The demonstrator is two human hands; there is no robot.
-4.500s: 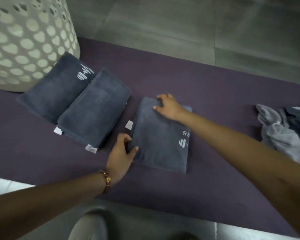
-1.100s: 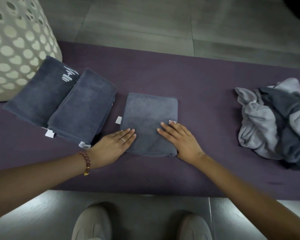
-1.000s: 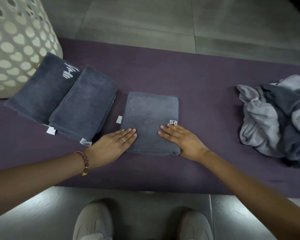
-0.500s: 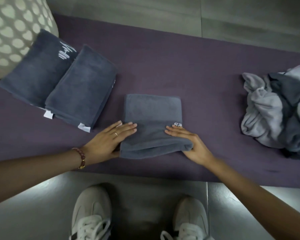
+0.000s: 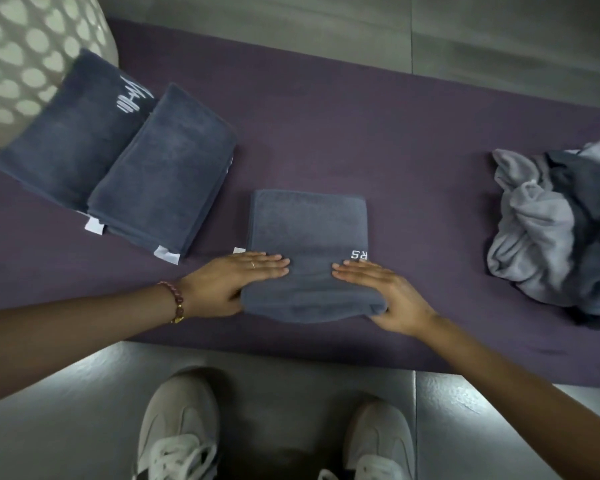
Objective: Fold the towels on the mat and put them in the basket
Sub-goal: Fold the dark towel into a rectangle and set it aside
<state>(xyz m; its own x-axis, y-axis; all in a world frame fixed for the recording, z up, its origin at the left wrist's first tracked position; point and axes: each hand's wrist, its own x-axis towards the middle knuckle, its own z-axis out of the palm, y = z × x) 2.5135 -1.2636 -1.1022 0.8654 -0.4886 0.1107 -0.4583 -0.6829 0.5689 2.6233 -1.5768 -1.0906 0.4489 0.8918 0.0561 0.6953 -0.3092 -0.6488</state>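
A dark grey folded towel (image 5: 309,230) with white letters lies in the middle of the purple mat (image 5: 361,133). Its near edge is raised off the mat into a thick fold. My left hand (image 5: 229,282) holds the near left corner, fingers straight on top and thumb hidden beneath. At the near right corner, my right hand (image 5: 385,292) grips the same way. The white perforated basket (image 5: 25,57) stands at the far left.
Two folded dark towels, one (image 5: 70,133) with a white logo and another (image 5: 167,168) overlapping it, lie beside the basket. A crumpled pile of grey towels (image 5: 551,230) sits at the right. Grey floor tiles surround the mat; my shoes (image 5: 181,427) are below.
Both hands slid from flat on the towel's near part to its near corners. They lifted that edge off the mat into a fold. The view dropped toward my feet.
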